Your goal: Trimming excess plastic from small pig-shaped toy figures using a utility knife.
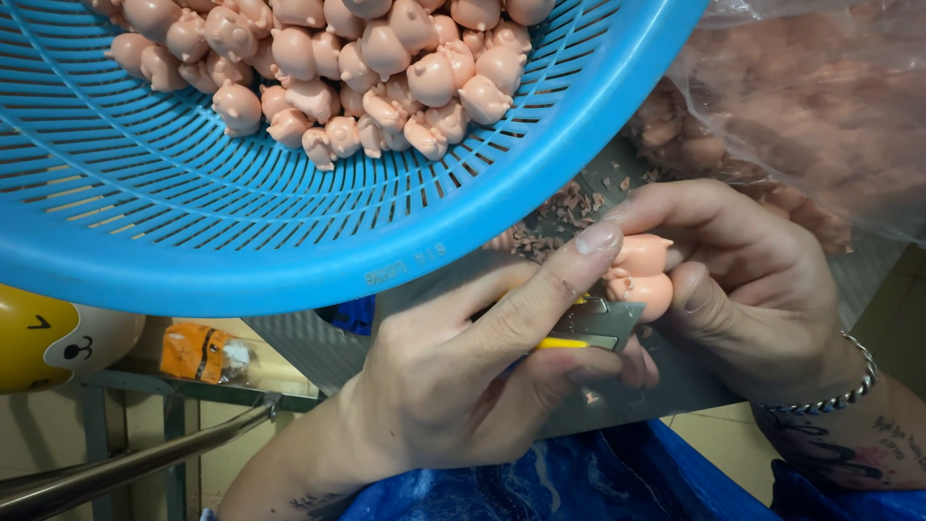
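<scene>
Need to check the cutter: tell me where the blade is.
Head view, centre-right: the blade is in the left hand, against the pink pig figure held by the right hand.

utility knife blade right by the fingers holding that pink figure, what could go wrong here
The utility knife in the left hand cuts at the pink toy figure pinched in the right hand; a slip could nick the right thumb. The left forefinger lies above the blade too. Too deep a cut might gouge the figure.
</scene>
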